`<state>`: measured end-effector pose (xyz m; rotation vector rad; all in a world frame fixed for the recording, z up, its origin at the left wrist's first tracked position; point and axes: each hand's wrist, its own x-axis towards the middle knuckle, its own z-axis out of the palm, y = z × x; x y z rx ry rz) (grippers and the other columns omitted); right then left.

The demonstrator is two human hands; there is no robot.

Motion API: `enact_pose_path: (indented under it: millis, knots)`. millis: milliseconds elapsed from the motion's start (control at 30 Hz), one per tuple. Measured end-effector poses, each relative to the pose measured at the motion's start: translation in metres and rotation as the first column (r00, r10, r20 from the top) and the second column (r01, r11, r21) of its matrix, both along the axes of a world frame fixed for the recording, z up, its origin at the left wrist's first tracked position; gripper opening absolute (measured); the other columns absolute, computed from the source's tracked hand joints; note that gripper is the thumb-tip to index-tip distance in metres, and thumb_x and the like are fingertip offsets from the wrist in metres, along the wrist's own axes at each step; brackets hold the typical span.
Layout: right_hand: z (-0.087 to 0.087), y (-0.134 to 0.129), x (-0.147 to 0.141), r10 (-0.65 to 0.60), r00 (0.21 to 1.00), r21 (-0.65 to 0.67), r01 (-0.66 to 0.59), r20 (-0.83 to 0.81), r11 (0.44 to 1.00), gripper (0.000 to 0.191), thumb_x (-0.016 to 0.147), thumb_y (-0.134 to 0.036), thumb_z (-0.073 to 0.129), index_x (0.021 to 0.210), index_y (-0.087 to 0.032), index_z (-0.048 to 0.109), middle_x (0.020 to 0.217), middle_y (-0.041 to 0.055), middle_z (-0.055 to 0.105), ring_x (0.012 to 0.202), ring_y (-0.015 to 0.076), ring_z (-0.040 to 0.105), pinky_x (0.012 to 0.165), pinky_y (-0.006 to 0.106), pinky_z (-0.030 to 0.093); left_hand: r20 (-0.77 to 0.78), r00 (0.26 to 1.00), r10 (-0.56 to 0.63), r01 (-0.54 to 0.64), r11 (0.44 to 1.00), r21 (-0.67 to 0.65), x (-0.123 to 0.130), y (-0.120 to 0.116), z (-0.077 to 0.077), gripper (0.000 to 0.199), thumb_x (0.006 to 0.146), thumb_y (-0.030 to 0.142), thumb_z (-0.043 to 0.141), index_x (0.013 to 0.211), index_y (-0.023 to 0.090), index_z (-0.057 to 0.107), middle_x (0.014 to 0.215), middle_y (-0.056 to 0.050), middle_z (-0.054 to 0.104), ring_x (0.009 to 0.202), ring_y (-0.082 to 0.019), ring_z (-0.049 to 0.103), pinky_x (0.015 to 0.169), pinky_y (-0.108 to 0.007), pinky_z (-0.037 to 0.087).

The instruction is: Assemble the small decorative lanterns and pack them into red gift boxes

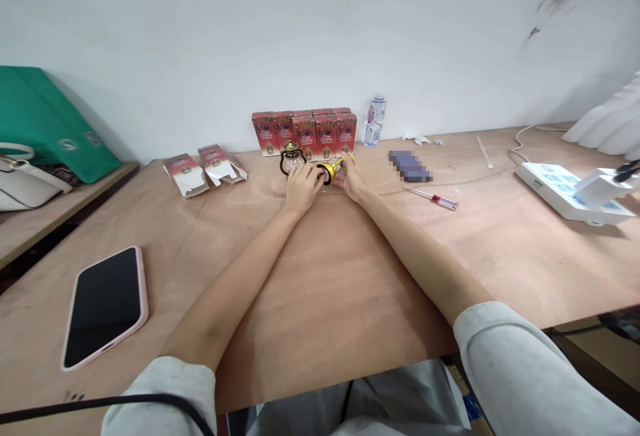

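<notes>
Both hands meet over the middle of the table at a small gold-and-black lantern part [330, 171]. My left hand [302, 188] has its fingers closed on the part's dark end. On the other side, my right hand [353, 181] curls its fingers round the gold end, where a bit of clear or silvery material shows. The fingers hide much of the part. Just behind my left hand stands a small lantern [291, 156] with a gold-and-black cap, a clear body and a black handle; my hand covers its lower portion.
Several red boxes [305, 131] line the wall beside a water bottle [375, 120]. Opened boxes [186, 173] lie to the left. A screwdriver [432, 197], blurred dark object [411, 165] and white power strip [555, 186] are on the right. A phone [106, 308] lies front left.
</notes>
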<state>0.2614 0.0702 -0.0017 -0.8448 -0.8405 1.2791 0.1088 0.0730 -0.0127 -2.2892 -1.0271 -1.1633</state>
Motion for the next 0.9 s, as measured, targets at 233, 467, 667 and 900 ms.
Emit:
enact_pose_path:
  millis: [233,467,667,900]
  knots:
    - [0.0,0.001,-0.002,-0.138,0.99,0.004,0.138,-0.018,0.99,0.045,0.072,-0.061,0.065,0.087,-0.023,0.047,0.068,-0.0066,0.063,0.053,0.0107,0.06,0.055,0.025,0.05,0.023,0.999,0.03,-0.03,1.0,-0.008,-0.001,-0.002,0.0,0.01,0.09,0.024,0.053,0.085,0.021,0.061,0.087,-0.007,0.067,0.088,-0.025,0.059,0.079,-0.038,0.036]
    - [-0.002,0.009,0.007,-0.165,0.977,-0.087,0.154,-0.136,0.984,0.035,0.085,-0.057,0.053,0.089,-0.021,0.053,0.066,-0.0051,0.061,0.056,0.0097,0.058,0.055,0.023,0.05,-0.133,0.981,0.139,-0.173,0.942,-0.289,0.001,-0.008,0.007,0.016,0.089,0.028,0.054,0.08,0.018,0.064,0.092,-0.01,0.069,0.099,-0.028,0.057,0.085,-0.041,0.035]
    - [-0.008,0.016,0.017,-0.092,0.961,-0.114,0.064,-0.261,0.991,0.038,0.092,-0.053,0.043,0.083,-0.02,0.059,0.069,-0.002,0.063,0.065,0.0115,0.06,0.058,0.022,0.053,-0.134,0.979,0.157,-0.198,0.897,-0.395,0.002,-0.015,0.015,0.023,0.091,0.028,0.05,0.08,0.016,0.067,0.095,-0.012,0.069,0.102,-0.029,0.056,0.087,-0.042,0.035]
    - [-0.009,0.016,0.018,-0.145,0.959,-0.08,0.129,-0.245,0.988,0.036,0.087,-0.055,0.053,0.09,-0.02,0.054,0.071,-0.0024,0.062,0.061,0.0101,0.061,0.059,0.022,0.055,0.198,0.972,0.13,-0.059,0.943,-0.328,-0.01,-0.025,0.012,0.02,0.092,0.021,0.044,0.084,0.017,0.062,0.088,-0.007,0.066,0.092,-0.022,0.057,0.083,-0.035,0.037]
